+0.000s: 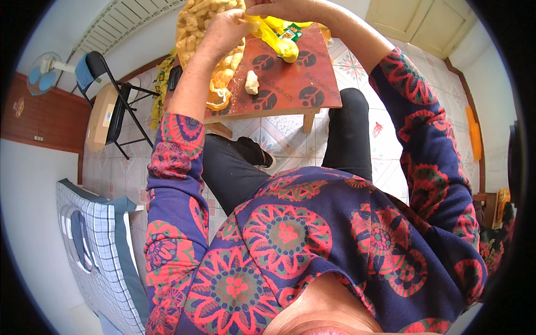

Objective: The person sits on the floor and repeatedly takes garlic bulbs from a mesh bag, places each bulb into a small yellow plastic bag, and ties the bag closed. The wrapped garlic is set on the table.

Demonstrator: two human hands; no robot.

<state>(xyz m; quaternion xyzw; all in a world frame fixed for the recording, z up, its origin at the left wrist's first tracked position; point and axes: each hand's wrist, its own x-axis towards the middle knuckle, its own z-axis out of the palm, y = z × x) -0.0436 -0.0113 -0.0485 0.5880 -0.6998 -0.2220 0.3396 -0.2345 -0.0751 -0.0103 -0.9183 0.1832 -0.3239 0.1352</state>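
At the top edge, my left hand (pixel 226 34) pinches the gathered end of a yellow mesh bag (pixel 271 37). My right hand (pixel 281 8), partly cut off by the frame, meets it there with its fingers on the same end. The bag hangs down to the right, with a rounded lump in its lower end and a green printed label (pixel 289 32) on it. Behind and beside my left hand lies a large orange net sack (pixel 191 31) full of pale, knobbly roots. One loose pale root (pixel 251 82) rests on the red-brown printed tabletop (pixel 284 90).
Crumbs and the sack's orange end with white cord (pixel 220 93) lie near the table's front edge. Yellow netting with green labels (pixel 161 88) hangs at its left side. Further left stand a black folding chair (pixel 121 96), a cardboard box (pixel 101 113) and a fan (pixel 42 73).
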